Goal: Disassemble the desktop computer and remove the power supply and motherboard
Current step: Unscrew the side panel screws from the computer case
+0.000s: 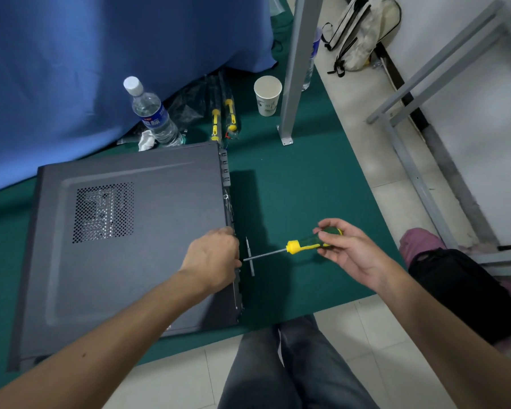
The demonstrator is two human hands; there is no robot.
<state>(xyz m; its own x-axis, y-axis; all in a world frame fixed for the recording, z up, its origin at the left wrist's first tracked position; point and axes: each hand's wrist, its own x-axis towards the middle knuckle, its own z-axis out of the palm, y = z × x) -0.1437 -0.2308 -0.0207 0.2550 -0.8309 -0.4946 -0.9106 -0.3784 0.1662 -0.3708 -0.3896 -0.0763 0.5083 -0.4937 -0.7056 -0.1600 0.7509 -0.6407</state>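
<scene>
Computer case (130,246): flat grey metal, perforated vent.

Both forearms were bare to the frame's edge, with no sleeves, watch or rings showing on the left hand (211,258) or right hand (350,250). The legs wore dark grey-blue jeans (292,367).

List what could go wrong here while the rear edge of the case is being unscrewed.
1. The screwdriver tip ends right at the left hand, which rests on the computer case rear edge; a slip could jab the fingers.
2. The right hand holds only the handle's end in its fingertips, so the tip may cam out.
3. A freed screw could drop onto the green mat and roll away.
</scene>
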